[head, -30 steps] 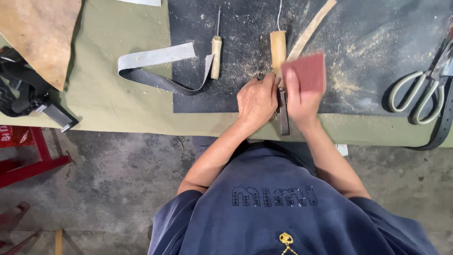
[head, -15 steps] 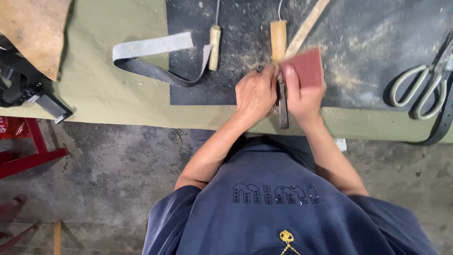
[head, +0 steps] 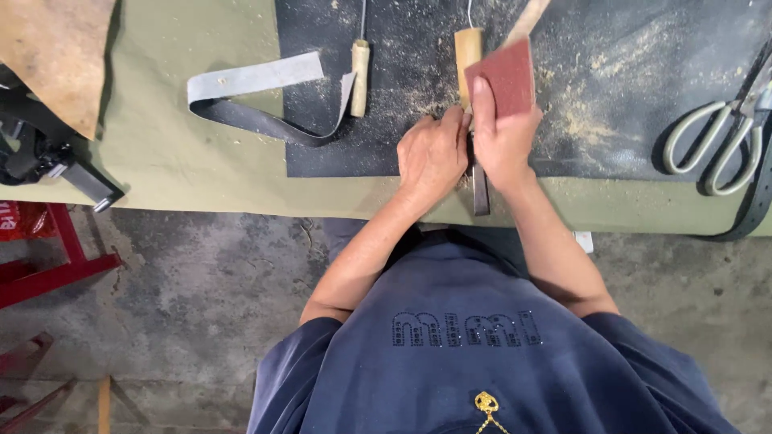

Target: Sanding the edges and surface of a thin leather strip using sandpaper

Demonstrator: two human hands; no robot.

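At counter's near edge, left hand (head: pixel 433 157) pinches dark strap (head: pixel 481 189) on edge; right hand (head: pixel 500 137) grips red sandpaper (head: pixel 507 76). Advise even, flat strokes along the strap.

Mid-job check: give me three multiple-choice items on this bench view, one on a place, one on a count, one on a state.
1. Where do the scissors lie?
A. far right of the black mat
B. on the floor
C. beside the tan leather sheet

2. How many wooden-handled tools lie on the mat?
A. one
B. two
C. four

3. What does the right hand hold?
A. nothing
B. the scissors
C. a red abrasive sheet

Answers: 1 A, their pale handles rest at the mat's right end. 2 B, one handle left, another by the hands. 3 C, fingers pinch it above the dark strap that the left hand steadies.
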